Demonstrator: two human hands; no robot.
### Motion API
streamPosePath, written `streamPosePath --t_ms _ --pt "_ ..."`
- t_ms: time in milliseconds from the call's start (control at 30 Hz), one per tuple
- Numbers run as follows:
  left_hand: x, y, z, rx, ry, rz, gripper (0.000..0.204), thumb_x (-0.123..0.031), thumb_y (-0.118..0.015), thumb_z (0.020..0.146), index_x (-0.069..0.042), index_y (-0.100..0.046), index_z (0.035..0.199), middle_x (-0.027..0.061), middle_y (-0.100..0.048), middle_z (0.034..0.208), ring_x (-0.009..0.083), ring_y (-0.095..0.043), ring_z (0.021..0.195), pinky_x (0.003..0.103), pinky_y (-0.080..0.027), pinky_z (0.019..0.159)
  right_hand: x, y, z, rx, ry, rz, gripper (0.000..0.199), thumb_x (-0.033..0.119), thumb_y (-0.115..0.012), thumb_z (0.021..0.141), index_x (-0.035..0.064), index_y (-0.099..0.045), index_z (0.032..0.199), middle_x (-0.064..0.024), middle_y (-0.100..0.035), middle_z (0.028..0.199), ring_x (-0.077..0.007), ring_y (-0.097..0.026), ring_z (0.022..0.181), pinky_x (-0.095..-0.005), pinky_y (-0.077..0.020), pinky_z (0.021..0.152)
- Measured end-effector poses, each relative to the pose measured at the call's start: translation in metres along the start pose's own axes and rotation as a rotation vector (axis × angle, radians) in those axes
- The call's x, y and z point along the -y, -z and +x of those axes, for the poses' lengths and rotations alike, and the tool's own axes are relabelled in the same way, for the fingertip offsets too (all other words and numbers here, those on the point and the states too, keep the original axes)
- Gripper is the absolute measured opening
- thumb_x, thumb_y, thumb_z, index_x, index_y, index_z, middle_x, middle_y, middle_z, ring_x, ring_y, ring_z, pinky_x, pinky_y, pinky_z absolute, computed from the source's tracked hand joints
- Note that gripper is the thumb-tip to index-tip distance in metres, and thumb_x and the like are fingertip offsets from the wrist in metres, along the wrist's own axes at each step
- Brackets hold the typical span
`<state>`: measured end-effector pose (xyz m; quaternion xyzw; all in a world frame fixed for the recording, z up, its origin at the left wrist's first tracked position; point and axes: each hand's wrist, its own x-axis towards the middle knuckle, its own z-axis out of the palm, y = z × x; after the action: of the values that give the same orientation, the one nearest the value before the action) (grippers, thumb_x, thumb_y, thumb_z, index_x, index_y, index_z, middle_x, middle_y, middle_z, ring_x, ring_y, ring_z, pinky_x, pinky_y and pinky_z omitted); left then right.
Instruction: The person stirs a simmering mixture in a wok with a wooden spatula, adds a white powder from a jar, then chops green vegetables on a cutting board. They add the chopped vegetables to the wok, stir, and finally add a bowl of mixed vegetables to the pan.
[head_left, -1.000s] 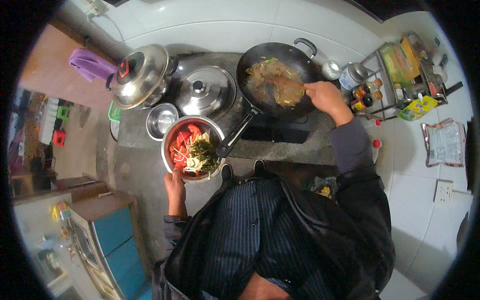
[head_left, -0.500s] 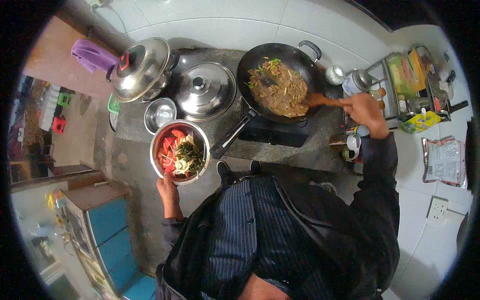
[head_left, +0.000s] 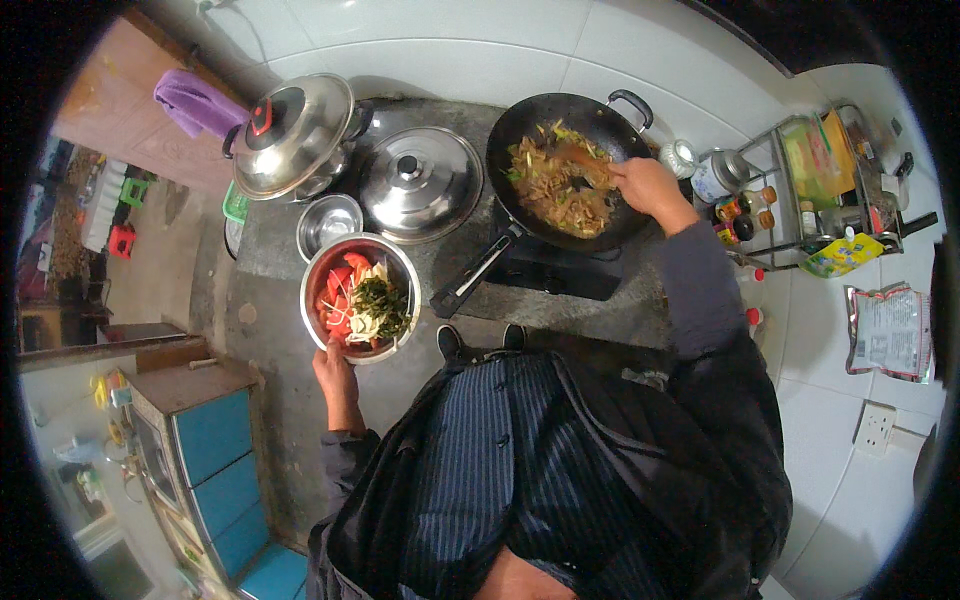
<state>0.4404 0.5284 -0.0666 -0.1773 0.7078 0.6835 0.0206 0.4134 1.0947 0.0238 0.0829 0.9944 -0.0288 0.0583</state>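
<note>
My left hand (head_left: 336, 378) grips the near rim of a steel bowl (head_left: 408, 330). Inside the bowl are red tomato pieces (head_left: 334, 300), pale strips (head_left: 366, 325) and chopped dark greens (head_left: 382, 303). Over the right side of a black wok (head_left: 625, 130), my right hand (head_left: 652, 190) is closed round the handle of a brown wooden spatula (head_left: 578, 156). Its blade lies among browned meat and green pieces (head_left: 560, 190) in the wok; the blade's end is partly covered by the food. The wok stands on a black stove (head_left: 570, 272), with its long handle (head_left: 475, 275) pointing towards the bowl.
Left of the wok are a domed steel lid (head_left: 425, 185), a small steel bowl (head_left: 330, 222) and a lidded pot (head_left: 300, 145). On the right stand spice jars (head_left: 735, 205) and a wire rack (head_left: 785, 190). A blue-fronted cabinet (head_left: 215, 430) is at lower left.
My right hand has moved left and slightly up with the spatula, pushing it further into the food. The food has shifted in the wok. My left hand and the bowl have barely moved.
</note>
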Motion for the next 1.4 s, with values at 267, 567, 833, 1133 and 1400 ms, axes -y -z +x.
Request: streamPosePath --t_ms 267,567,833,1133,1400 --pt "-0.013 -0.004 -0.005 0.013 -0.037 0.08 0.029 -0.021 -0.044 0.093 0.005 -0.056 0.089 0.0045 -0.059 0.077 0.0092 -0.05 0.061 0.025 -0.039 0.053 -0.002 0.082 -0.101 0.273 0.092 0.113 0.024 0.024 -0.061 0.08 0.0154 -0.068 0.101 -0.0147 -0.065 0.085 -0.0349 -0.062 0.08 -0.0445 -0.0489 0.073" --pt "0.0 0.005 0.017 0.113 0.028 0.016 0.028 -0.015 -0.045 0.092 0.009 -0.053 0.106 0.0106 -0.063 0.092 0.0174 -0.06 0.079 0.028 -0.048 0.068 0.028 0.019 -0.015 -0.12 0.084 0.19 0.025 0.027 -0.056 0.082 0.0189 -0.068 0.102 -0.0158 -0.065 0.089 -0.0361 -0.061 0.081 -0.0451 -0.0495 0.074" --pt "-0.017 -0.013 -0.001 0.007 -0.019 0.091 0.029 -0.02 -0.045 0.092 0.005 -0.058 0.086 0.004 -0.058 0.073 0.0095 -0.049 0.059 0.026 -0.038 0.051 0.016 0.077 -0.064 0.1 -0.013 -0.063 0.023 0.027 -0.06 0.079 0.0255 -0.069 0.1 -0.0111 -0.065 0.087 -0.0332 -0.062 0.08 -0.0444 -0.0498 0.068" --pt "-0.001 -0.004 0.006 0.03 -0.014 0.135 0.031 -0.023 -0.047 0.092 0.005 -0.057 0.084 0.0009 -0.053 0.064 0.0077 -0.044 0.055 0.026 -0.035 0.047 -0.016 0.05 -0.028 -0.023 0.003 -0.143 0.024 0.023 -0.061 0.079 0.0245 -0.069 0.101 -0.0131 -0.065 0.082 -0.0332 -0.062 0.077 -0.0447 -0.0493 0.068" --pt "0.003 -0.004 0.007 0.068 -0.041 0.068 0.031 -0.021 -0.044 0.093 0.006 -0.059 0.089 0.0049 -0.059 0.074 0.0102 -0.05 0.062 0.027 -0.04 0.054 0.023 0.015 0.012 -0.029 -0.012 0.072 0.028 0.026 -0.057 0.081 0.0235 -0.066 0.107 -0.0136 -0.065 0.087 -0.0357 -0.061 0.08 -0.0462 -0.049 0.071"
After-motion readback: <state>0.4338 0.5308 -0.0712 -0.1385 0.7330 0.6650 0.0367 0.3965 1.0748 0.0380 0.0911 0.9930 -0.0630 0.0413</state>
